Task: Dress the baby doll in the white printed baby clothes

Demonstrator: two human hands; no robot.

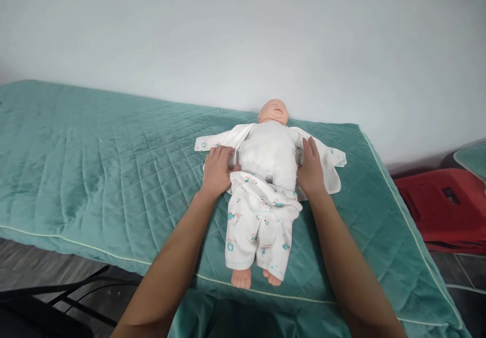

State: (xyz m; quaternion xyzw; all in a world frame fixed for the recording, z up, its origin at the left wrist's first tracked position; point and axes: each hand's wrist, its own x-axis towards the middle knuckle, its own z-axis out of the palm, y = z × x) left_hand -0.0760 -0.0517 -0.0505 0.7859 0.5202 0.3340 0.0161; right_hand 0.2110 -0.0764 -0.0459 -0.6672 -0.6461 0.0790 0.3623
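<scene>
A baby doll [268, 148] lies on its back, its head toward the wall and its bare feet toward me. Its soft white torso is exposed. The white printed shirt [330, 173] is spread open beneath it, sleeves out to both sides. White printed pants [258, 221] cover the legs, with their waistband low on the hips. My left hand [218, 172] rests on the shirt beside the torso, thumb apart from the fingers. On the other side, my right hand [311, 171] lies against the torso and shirt with fingers extended. Parts of both thumbs are hidden.
The doll lies on a green quilted cover [125, 160] over a bed or table against a white wall [190, 39]. A red plastic chair [444, 206] stands beyond the right edge. Dark metal legs [83, 282] show at the lower left.
</scene>
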